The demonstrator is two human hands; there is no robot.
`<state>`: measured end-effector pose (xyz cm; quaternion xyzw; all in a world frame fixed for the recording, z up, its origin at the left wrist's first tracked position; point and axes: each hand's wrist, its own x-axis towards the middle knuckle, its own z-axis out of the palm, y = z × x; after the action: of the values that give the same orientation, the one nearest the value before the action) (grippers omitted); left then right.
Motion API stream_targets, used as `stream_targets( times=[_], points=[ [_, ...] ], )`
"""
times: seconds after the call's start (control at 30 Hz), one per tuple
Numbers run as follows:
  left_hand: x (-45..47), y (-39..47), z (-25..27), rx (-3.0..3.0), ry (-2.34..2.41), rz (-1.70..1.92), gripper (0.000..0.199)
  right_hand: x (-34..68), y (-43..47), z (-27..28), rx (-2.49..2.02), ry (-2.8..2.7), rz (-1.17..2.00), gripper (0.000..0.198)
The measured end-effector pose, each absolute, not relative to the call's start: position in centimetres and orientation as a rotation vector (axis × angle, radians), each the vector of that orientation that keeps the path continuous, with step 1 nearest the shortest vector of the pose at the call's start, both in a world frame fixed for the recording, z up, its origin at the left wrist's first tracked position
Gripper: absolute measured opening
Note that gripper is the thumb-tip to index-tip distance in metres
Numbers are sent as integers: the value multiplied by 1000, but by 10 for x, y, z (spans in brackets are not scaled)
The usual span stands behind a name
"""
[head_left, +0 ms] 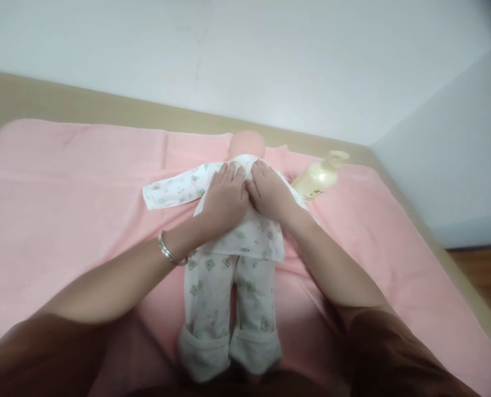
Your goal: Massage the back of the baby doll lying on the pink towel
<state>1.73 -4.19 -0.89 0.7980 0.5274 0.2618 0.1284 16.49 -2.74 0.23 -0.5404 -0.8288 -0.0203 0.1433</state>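
Note:
A baby doll lies lengthwise in front of me, its bare round head [247,144] pointing away. It wears a white printed shirt [245,237] and matching trousers [212,292] with turned-up cuffs. My left hand [226,196] rests flat on the upper part of the shirt, its fingers extended toward the neckline. Close beside it, my right hand [270,190] also lies on the shirt, fingers stretched out. The thumbs nearly meet at the middle. One shirt sleeve [179,187] spreads out to the left; the other is mostly hidden behind my right hand and forearm.
A pale yellow pump bottle [317,176] lies tilted to the right of the doll. Beneath everything is a pink sheet [63,220] over a tan padded surface [104,107]. A white wall [146,49] rises behind, and wooden floor [485,275] shows at the right.

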Motion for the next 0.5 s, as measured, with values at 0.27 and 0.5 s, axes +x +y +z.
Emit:
stream_targets(
  times=[0.27, 0.5],
  points=[
    [-1, 4, -18, 2315, 1572, 813, 51, 136, -80, 12, -1645, -2357, -260, 50],
    [14, -34, -10, 2383, 1649, 753, 54, 154, -39, 8, -1747, -2217, 32, 53]
  ],
)
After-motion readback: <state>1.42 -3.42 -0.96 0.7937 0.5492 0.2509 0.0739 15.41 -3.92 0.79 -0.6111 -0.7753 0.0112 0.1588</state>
